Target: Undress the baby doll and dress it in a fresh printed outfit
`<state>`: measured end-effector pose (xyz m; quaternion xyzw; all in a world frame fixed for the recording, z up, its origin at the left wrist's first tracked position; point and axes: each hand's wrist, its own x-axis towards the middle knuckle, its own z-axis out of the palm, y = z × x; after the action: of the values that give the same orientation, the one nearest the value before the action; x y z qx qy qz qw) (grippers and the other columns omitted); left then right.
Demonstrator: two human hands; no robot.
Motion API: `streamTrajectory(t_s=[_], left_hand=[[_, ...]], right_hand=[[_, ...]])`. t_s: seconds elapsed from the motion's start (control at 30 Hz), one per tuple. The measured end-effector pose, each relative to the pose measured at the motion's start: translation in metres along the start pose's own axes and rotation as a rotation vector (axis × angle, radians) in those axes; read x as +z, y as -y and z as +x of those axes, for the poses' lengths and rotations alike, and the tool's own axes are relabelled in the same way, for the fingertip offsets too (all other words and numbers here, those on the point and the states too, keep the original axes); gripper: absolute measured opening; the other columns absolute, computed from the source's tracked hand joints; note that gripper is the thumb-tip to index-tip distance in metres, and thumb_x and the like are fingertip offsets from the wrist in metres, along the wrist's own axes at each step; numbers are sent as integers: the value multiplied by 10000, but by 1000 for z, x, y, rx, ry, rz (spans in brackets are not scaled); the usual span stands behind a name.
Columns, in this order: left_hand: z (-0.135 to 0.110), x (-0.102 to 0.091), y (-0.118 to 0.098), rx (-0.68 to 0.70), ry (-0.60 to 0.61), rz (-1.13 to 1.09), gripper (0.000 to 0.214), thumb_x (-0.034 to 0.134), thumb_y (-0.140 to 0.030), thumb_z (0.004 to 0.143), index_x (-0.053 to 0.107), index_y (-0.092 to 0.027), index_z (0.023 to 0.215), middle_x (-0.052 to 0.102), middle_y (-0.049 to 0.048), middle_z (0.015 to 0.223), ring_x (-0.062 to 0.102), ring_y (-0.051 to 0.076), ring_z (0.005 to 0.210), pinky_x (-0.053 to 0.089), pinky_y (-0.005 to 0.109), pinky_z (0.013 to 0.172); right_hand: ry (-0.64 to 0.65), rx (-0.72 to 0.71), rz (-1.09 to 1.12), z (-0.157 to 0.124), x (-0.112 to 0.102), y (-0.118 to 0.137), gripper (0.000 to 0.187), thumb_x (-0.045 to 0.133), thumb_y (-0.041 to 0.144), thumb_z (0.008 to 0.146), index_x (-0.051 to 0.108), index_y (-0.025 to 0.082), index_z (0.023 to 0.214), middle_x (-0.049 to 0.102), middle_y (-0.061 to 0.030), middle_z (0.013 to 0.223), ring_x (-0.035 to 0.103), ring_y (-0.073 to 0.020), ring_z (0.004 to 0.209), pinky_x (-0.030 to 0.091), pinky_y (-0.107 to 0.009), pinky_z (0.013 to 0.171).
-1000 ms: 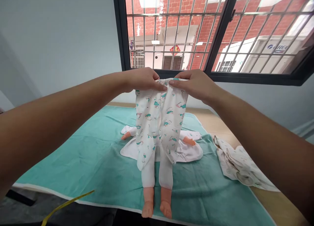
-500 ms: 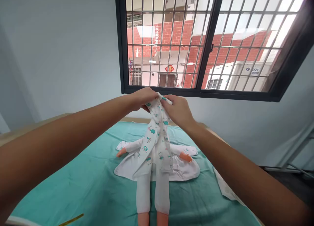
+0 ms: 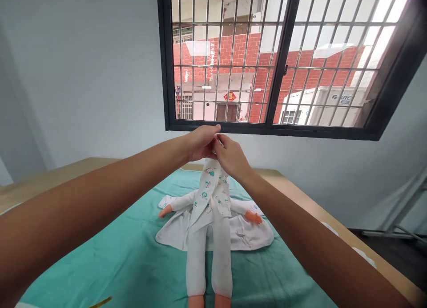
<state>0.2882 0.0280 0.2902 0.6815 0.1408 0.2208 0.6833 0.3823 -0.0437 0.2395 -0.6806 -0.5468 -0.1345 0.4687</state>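
My left hand [image 3: 202, 142] and my right hand [image 3: 231, 156] meet above a doll, their closed fingers gripping the gathered top of a white baby garment [image 3: 207, 183] with green animal prints. The garment hangs down over the doll's torso, its lower flaps spread apart. On its back lies the doll [image 3: 195, 265], in white sleeves and leggings, with its orange-toned hands and lower legs bare. Its head is hidden behind my hands and the cloth. Beneath the doll a white garment [image 3: 251, 237] is spread out, its sleeves beside the doll's arms.
A green sheet [image 3: 133, 254] covers much of the wooden table [image 3: 300, 196]. Part of a yellow strip [image 3: 101, 302] shows at the near left edge. A barred window [image 3: 227, 126] is in the wall behind, and a metal frame [image 3: 400, 210] stands at the right.
My hands have drawn together and lowered slightly, bunching the top of the printed garment between them. Its hem has risen, showing more of the doll's legs.
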Motion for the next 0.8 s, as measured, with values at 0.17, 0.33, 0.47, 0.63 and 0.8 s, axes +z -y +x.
streamTrajectory(t_s=[0.17, 0.33, 0.47, 0.63, 0.8], left_hand=[[-3, -27, 7, 16, 208, -34, 365, 611, -491, 868, 640, -129, 894, 631, 131, 811, 640, 315, 894, 510, 517, 834], [-13, -72, 42, 192, 26, 89, 421, 688, -494, 811, 690, -125, 1014, 700, 169, 940, 654, 302, 953, 522, 458, 851], [-34, -77, 100, 433, -78, 23, 585, 766, -447, 753, 602, -185, 1250, 641, 143, 1242, 590, 269, 1164, 480, 413, 971], [-77, -44, 160, 270, 219, -160, 679, 810, -309, 727, 557, -193, 1346, 650, 155, 1271, 605, 332, 1176, 500, 426, 952], [-111, -17, 191, 1, 242, -333, 463, 786, -201, 749, 657, -160, 1191, 733, 125, 1096, 696, 291, 991, 534, 396, 872]], right_hand=[[129, 43, 111, 4, -9, -5, 337, 630, 462, 816, 647, 200, 1027, 704, -69, 1012, 631, -226, 852, 448, -330, 707], [220, 51, 323, 10, -23, -10, 170, 656, 264, 736, 689, 188, 886, 678, -36, 812, 605, -179, 709, 460, -313, 627], [330, 13, 636, 18, -47, 4, 95, 672, 224, 713, 667, 193, 803, 652, -22, 770, 608, -172, 730, 494, -303, 660], [495, -57, 732, 29, -73, 30, 42, 653, 179, 720, 636, 214, 706, 634, -26, 796, 573, -176, 744, 515, -309, 695], [465, -4, 690, 37, -74, 28, 214, 574, 110, 754, 530, 216, 573, 574, -26, 735, 564, -165, 774, 502, -293, 720]])
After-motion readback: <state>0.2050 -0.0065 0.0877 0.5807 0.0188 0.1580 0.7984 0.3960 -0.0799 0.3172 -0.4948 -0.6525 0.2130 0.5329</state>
